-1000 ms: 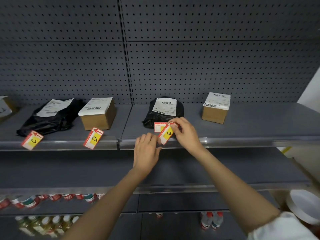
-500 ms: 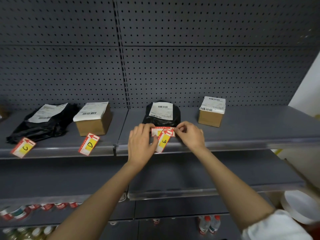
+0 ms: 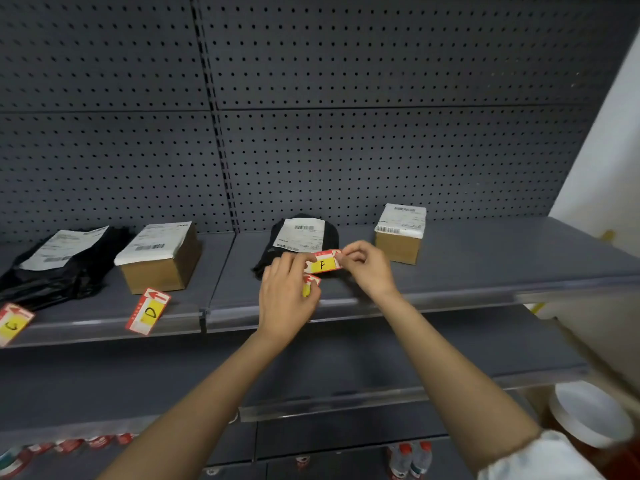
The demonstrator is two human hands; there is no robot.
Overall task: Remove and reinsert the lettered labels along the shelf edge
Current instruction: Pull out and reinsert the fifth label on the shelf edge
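A red, white and yellow label marked F [image 3: 322, 265] is held level above the shelf between my two hands. My right hand [image 3: 367, 268] pinches its right end. My left hand [image 3: 287, 295] touches its left end and also grips a second label [image 3: 309, 285], mostly hidden behind the fingers. Labels D [image 3: 149, 311] and C [image 3: 12, 323] sit tilted in the clear strip along the shelf edge [image 3: 433, 299] to the left.
On the shelf stand a black parcel bag [image 3: 301, 237] behind my hands, a cardboard box [image 3: 400, 233] to the right, another box [image 3: 159, 258] and a black bag [image 3: 59, 265] to the left. Lower shelves hold bottles [image 3: 410, 459]. A white lid [image 3: 592, 412] lies at the lower right.
My hands have pulled the two labels apart: the F label is now turned level and fully visible, while the E label has slipped down into my left hand. The view shifted right.
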